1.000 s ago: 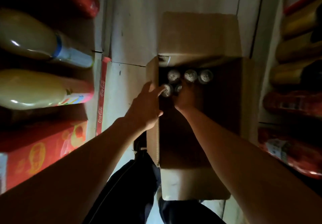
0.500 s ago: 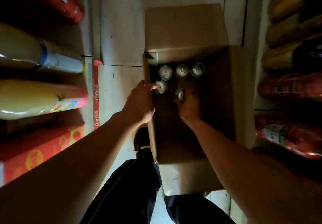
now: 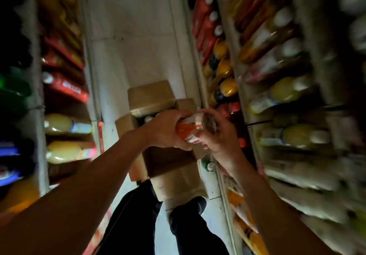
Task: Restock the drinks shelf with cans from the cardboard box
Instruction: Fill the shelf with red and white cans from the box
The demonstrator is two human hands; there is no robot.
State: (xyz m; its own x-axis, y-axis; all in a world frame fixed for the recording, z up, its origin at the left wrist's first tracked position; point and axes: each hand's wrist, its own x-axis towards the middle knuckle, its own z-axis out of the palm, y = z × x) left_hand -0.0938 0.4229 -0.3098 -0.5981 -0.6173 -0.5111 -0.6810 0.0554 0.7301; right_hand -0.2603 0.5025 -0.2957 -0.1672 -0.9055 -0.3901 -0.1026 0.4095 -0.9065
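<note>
An orange and white can (image 3: 193,129) is up above the open cardboard box (image 3: 152,100), lying on its side with its silver end facing right. My left hand (image 3: 164,131) grips its orange body from the left. My right hand (image 3: 219,135) holds its silver end from the right and below. Inside the box, a couple of silver can tops (image 3: 148,118) show behind my left hand; the others are hidden. The drinks shelf (image 3: 277,104) on the right is blurred.
The box stands on the pale floor (image 3: 134,36) of a narrow aisle. Shelves of juice bottles (image 3: 65,125) and red packs line the left side. Bottles fill the right shelves, and one green bottle (image 3: 208,164) lies low beside the box. My dark trouser legs (image 3: 158,225) are below.
Both hands have come up out of the box with a can between them. My view has risen and pulled back, showing the aisle and both shelves.
</note>
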